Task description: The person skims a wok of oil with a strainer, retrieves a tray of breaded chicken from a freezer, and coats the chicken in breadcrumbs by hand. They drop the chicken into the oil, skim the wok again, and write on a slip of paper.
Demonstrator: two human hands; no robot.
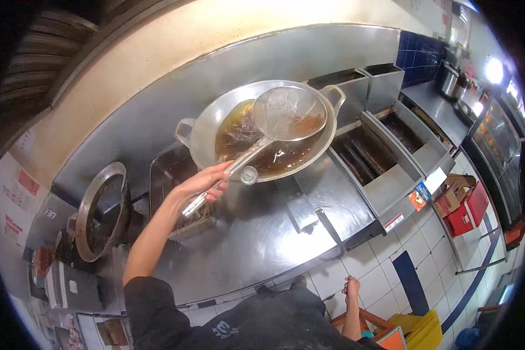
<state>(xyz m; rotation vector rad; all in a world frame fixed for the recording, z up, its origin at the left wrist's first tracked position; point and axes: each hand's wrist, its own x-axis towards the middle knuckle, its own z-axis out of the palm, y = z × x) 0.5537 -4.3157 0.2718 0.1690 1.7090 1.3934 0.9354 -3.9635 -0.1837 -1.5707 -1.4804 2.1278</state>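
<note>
My left hand [203, 185] is wrapped round the metal handle of a round wire-mesh skimmer [283, 114]. The skimmer's basket overlaps the right half of a big two-handled metal wok [204, 125]. Dark oil [233, 140] fills the wok's bottom, yellowish toward the back, and reddish-brown shows through the mesh. Just beside the skimmer handle, at the wok's front rim, is a small round dial thermometer [249, 175]. Lower right, my right hand [352, 286] hangs away from the counter with curled fingers and nothing showing in them.
Right of the wok are built-in fryer wells [367, 151]. A large round pan [102, 210] leans at the left, near a rectangular metal tray [172, 169]. The steel counter's front edge [256, 271] runs close to my body. A red box [469, 210] and yellow bin [423, 332] stand further right.
</note>
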